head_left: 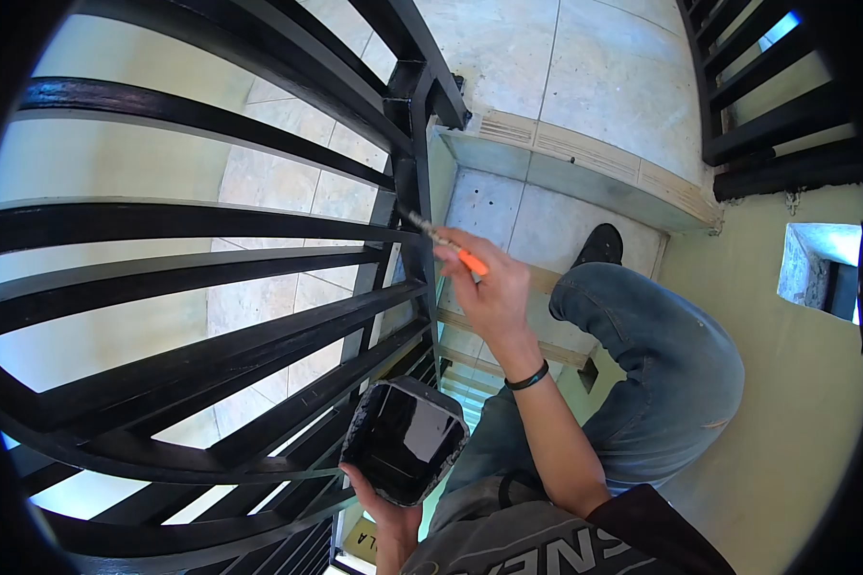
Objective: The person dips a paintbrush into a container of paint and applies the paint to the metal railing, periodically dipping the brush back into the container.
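Note:
My right hand is closed on a paintbrush with an orange handle. The brush's dark tip touches or nearly touches the black metal railing near its post; which of the two I cannot tell. Lower down, my left hand holds a black container from below and its left side. Dark, glossy liquid lies inside it, and its rim is smeared. The container is close beside the railing's lower bars.
Tiled stair steps lie ahead, with a ridged edge on the upper one. My shoe rests on a step. Another black railing stands at upper right, above a pale wall with a square opening.

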The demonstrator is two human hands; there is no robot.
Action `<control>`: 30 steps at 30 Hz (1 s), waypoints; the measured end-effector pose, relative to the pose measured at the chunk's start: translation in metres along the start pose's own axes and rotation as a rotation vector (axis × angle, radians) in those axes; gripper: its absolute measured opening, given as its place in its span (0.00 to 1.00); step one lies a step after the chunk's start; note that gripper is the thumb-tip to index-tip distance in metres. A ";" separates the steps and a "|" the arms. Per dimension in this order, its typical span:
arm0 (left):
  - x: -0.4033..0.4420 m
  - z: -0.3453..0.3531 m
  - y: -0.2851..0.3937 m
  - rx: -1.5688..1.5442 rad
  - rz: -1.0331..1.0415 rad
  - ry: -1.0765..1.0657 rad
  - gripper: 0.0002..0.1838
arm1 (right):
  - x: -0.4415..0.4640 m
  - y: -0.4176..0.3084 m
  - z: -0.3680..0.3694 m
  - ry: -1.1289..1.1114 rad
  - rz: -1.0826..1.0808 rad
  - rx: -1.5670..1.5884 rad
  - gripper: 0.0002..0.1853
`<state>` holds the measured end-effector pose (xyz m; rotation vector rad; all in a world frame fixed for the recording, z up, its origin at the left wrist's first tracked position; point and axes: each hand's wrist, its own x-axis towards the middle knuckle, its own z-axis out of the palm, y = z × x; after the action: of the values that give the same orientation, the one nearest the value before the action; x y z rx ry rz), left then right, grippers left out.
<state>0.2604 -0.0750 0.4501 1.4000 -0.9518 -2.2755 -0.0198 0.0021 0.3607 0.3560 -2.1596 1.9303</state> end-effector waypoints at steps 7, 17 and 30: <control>0.001 -0.007 0.001 0.008 0.015 0.005 0.45 | 0.015 -0.008 -0.004 0.034 -0.081 -0.054 0.15; 0.003 -0.010 -0.002 -0.019 0.017 -0.024 0.43 | 0.025 -0.007 -0.012 -0.021 -0.204 -0.166 0.17; -0.012 -0.013 0.002 -0.088 -0.024 -0.162 0.42 | -0.055 -0.049 -0.075 0.049 0.313 -0.006 0.13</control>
<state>0.2773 -0.0740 0.4558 1.2133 -0.8731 -2.4473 0.0484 0.0729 0.3968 -0.0348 -2.3005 2.0616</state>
